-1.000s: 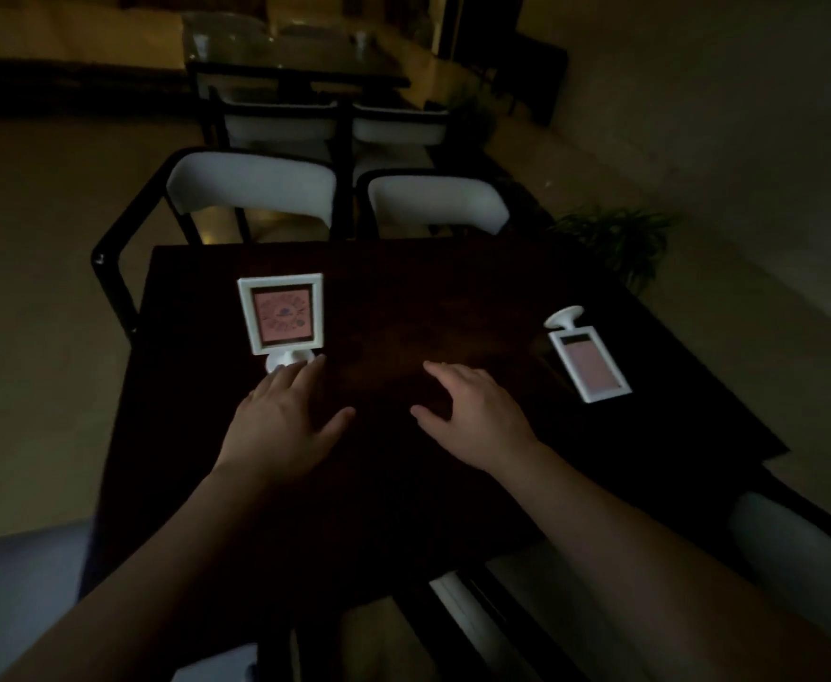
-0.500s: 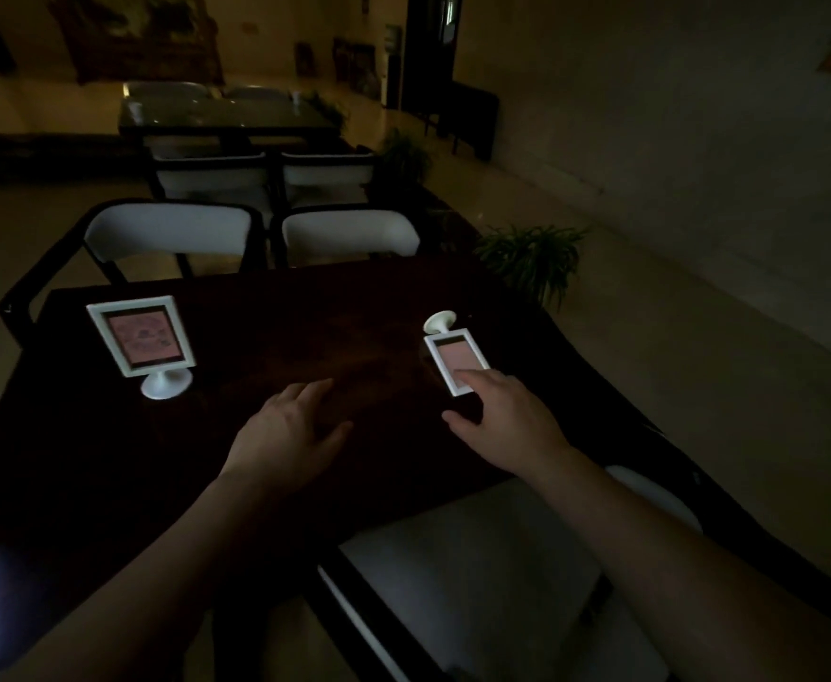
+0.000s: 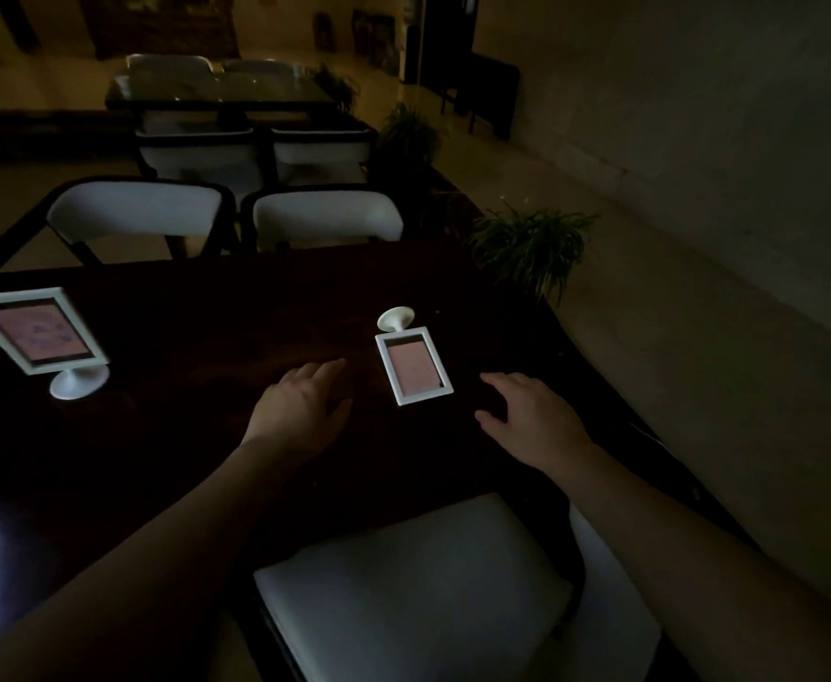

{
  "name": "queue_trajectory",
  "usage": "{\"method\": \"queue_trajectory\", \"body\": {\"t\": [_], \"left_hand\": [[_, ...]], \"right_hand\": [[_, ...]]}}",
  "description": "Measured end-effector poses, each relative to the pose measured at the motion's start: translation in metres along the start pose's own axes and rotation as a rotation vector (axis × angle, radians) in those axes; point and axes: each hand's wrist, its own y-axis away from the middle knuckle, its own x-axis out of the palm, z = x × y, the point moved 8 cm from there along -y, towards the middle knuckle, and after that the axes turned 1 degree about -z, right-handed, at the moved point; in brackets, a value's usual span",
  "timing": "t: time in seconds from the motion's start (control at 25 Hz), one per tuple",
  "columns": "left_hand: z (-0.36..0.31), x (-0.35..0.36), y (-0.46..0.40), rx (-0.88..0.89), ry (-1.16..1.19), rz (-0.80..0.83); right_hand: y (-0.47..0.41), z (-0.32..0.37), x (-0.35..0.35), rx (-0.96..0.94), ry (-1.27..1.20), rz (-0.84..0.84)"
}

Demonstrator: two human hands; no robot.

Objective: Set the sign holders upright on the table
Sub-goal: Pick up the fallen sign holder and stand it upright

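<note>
Left holder (image 3: 34, 332) upright, table (image 3: 206, 327) far left. Right holder (image 3: 413, 364) flat, face up, base pointing away. My left hand (image 3: 300, 411) and right hand (image 3: 534, 418) flank it, both spread, empty, not touching. Step: raising second holder. Next, I judge: grip frame edges, tip onto base.

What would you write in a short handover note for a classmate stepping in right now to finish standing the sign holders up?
Left hand: open, empty, over the table, left of the flat sign holder.
Right hand: open, empty, just right of it, not touching.
Done: the standing sign holder is upright on its base at the table's left side.
Left: the flat one lies face up, base pointing away. Lift it and stand it on its base.
</note>
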Motion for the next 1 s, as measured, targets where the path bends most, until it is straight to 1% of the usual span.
{"method": "queue_trajectory", "body": {"t": [0.2,0.4,0.52,0.68,0.84,1.0], "left_hand": [[0.018,0.055,-0.086,0.081,-0.030,0.024],[0.029,0.108,-0.137,0.176,-0.078,0.002],[0.036,0.144,-0.154,0.197,-0.152,0.015],[0.039,0.181,-0.171,0.233,-0.222,0.004],[0.032,0.196,-0.184,0.266,-0.184,-0.022],[0.029,0.201,-0.189,0.299,-0.128,-0.056]], "right_hand": [[-0.083,-0.023,0.047,0.010,0.052,0.044],[-0.153,-0.045,0.094,-0.011,0.119,0.046],[-0.187,-0.058,0.122,-0.086,0.174,0.058],[-0.220,-0.077,0.154,-0.213,0.310,0.048],[-0.232,-0.086,0.178,-0.263,0.396,0.031],[-0.242,-0.081,0.191,-0.284,0.363,-0.023]]}}
